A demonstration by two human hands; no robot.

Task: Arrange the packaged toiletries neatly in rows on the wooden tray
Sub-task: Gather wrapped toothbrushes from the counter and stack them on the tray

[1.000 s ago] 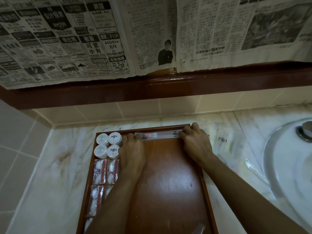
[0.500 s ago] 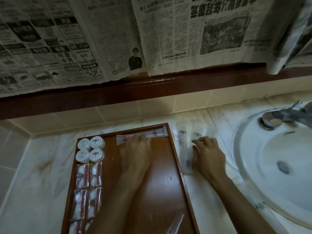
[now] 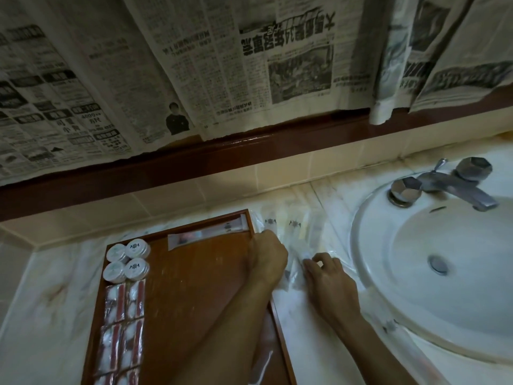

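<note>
The wooden tray (image 3: 194, 290) lies on the marble counter. Small round white jars (image 3: 127, 259) sit in its far left corner, with red-and-white packets (image 3: 122, 329) in two columns below them. One long clear packet (image 3: 208, 234) lies along the tray's far edge. A pile of clear packets (image 3: 291, 226) lies on the counter right of the tray. My left hand (image 3: 266, 257) reaches over the tray's right rim, fingers curled on a clear packet at the pile's edge. My right hand (image 3: 327, 276) pinches a clear packet (image 3: 294, 273) there.
A white sink (image 3: 433, 273) with a metal tap (image 3: 444, 184) fills the right side. A dark wooden ledge (image 3: 249, 151) with hanging newspaper runs along the wall behind. Another clear wrapper (image 3: 263, 351) lies at the tray's near right, partly under my left arm.
Both hands left the long packet at the tray's far edge and moved right to the pile of clear packets on the counter. The view swung right, bringing the sink in.
</note>
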